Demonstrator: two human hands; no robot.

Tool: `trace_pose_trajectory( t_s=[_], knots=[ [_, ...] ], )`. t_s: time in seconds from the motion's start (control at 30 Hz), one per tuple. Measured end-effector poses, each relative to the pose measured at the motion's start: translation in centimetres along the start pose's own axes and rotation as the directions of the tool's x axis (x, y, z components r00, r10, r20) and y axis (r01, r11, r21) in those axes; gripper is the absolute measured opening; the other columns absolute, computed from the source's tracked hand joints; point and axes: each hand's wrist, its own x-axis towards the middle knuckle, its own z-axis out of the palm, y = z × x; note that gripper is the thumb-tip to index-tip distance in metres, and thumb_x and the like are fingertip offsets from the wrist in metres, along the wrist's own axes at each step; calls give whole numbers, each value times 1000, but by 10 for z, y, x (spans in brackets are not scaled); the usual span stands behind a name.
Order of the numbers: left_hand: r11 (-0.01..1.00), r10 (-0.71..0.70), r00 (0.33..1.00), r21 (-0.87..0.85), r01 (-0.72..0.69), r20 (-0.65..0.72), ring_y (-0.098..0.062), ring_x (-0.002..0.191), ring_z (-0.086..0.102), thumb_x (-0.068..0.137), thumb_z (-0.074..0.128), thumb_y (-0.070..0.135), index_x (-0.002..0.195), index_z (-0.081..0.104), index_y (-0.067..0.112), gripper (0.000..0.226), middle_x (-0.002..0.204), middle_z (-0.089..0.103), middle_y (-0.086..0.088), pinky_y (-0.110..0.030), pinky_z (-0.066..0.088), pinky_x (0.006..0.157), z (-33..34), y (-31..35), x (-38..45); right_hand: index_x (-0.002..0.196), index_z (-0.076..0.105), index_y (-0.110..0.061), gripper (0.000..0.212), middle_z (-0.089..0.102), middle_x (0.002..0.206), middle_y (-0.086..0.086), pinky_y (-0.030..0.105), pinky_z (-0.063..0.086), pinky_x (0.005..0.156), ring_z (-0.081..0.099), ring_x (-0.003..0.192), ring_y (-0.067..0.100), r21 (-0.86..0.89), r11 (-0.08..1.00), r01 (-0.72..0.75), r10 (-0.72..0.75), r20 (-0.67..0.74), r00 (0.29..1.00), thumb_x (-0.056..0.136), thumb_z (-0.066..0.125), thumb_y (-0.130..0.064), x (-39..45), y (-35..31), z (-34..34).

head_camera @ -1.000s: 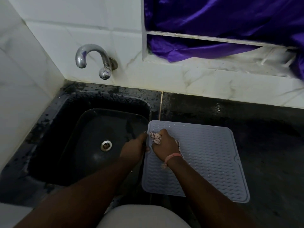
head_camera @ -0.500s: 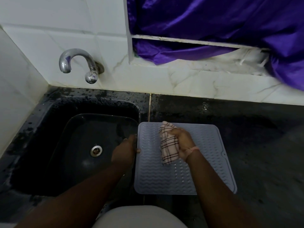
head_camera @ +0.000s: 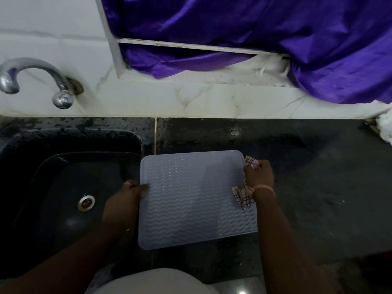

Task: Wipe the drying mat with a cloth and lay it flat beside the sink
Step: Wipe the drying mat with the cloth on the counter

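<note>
Right hand [head_camera: 259, 175] fisted around the checked cloth [head_camera: 244, 195], knuckles at the mat's right edge near its far corner; one cloth end poking out past the fingers at the far side, the other trailing toward the near side over the mat's ribbing. Pink band on that wrist. Left hand [head_camera: 125, 200] pinching the left edge of the drying mat [head_camera: 191, 200], thumb on top, fingers under the rim and out of sight, hanging over the lip of the sink [head_camera: 63, 187].

Mat lying flat on the dark counter [head_camera: 318, 187], just right of the sink basin, left edge at the basin's brink. Long axis hard to call from this angle; roughly near to far. Whole ribbed face stretching leftward from the cloth hand, toward the holding hand.

Probably mid-wipe, judging by the cloth parked at one side: next stroke most likely leftward, across the ribs, right hand the one placed for it. Left hand better kept as anchor against sliding into the basin. Counter looks wet in patches near the wall.

Tap [head_camera: 36, 79] on the far wall, purple curtain [head_camera: 254, 28] above.
</note>
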Motion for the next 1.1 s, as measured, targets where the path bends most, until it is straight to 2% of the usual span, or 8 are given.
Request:
trace_pose_trajectory(
  t_s=[0.1, 0.23, 0.3, 0.37, 0.47, 0.77, 0.9, 1.1],
  knots=[
    [999, 7, 1000, 32, -8, 11, -19, 98, 64, 96, 32, 64, 121, 55, 41, 42, 125, 57, 5, -38, 54, 84, -2, 0, 0, 106, 52, -18, 15, 62, 91, 5, 34, 47, 76, 62, 89, 30, -149, 985, 89, -97, -50, 994, 91, 55, -17, 3, -1, 6],
    [1000, 9, 999, 0, -9, 46, -23, 99, 63, 96, 42, 60, 106, 56, 47, 22, 117, 59, 9, -43, 52, 88, -1, 4, 5, 96, 49, -20, 4, 66, 91, 9, 41, 55, 75, 62, 87, 31, -318, 931, 177, -182, 17, 983, 93, 50, -23, 6, 12, 15],
    [997, 30, 999, 66, -33, 44, -20, 100, 64, 98, 43, 52, 116, 55, 45, 23, 122, 58, 7, -42, 55, 85, -1, 0, 6, 98, 51, -17, 8, 68, 96, 12, 41, 55, 78, 63, 92, 35, -360, 913, 189, -173, 77, 982, 93, 53, -22, 6, 26, 22],
    [986, 73, 996, 148, -78, 41, -17, 101, 63, 99, 45, 46, 129, 52, 43, 31, 130, 54, 4, -39, 56, 82, -2, -5, 7, 97, 52, -17, 8, 68, 92, 14, 41, 55, 76, 64, 90, 37, -338, 921, 194, -182, 67, 981, 90, 54, -20, 3, 35, 24],
    [970, 93, 994, 220, -104, 59, -16, 100, 64, 96, 47, 41, 134, 49, 44, 38, 133, 52, 3, -35, 57, 78, -1, -7, 9, 97, 52, -18, 10, 68, 90, 13, 40, 54, 75, 63, 88, 37, -314, 933, 176, -163, 67, 984, 88, 56, -19, 5, 37, 23],
    [984, 76, 995, 153, -86, 65, -18, 97, 65, 95, 50, 39, 127, 55, 45, 33, 126, 54, 5, -37, 56, 80, 0, -7, 13, 113, 52, -8, 25, 68, 101, 17, 35, 50, 78, 65, 96, 37, -389, 909, 151, -140, 55, 989, 91, 57, -17, -2, 26, 35],
    [991, 50, 997, 121, -56, 55, -18, 96, 65, 93, 51, 40, 121, 55, 44, 28, 121, 54, 5, -38, 56, 80, -2, -6, 12, 109, 53, -12, 21, 67, 100, 17, 31, 46, 75, 64, 95, 37, -406, 889, 209, -176, 118, 977, 90, 57, -18, -12, 24, 45],
    [989, 54, 998, 135, -58, 31, -16, 90, 65, 91, 54, 38, 113, 59, 42, 23, 115, 54, 8, -33, 54, 73, -1, -7, 12, 110, 53, -15, 28, 66, 97, 12, 35, 53, 76, 63, 89, 33, -429, 861, 272, -203, 200, 958, 86, 61, -27, -23, 19, 57]
  ],
)
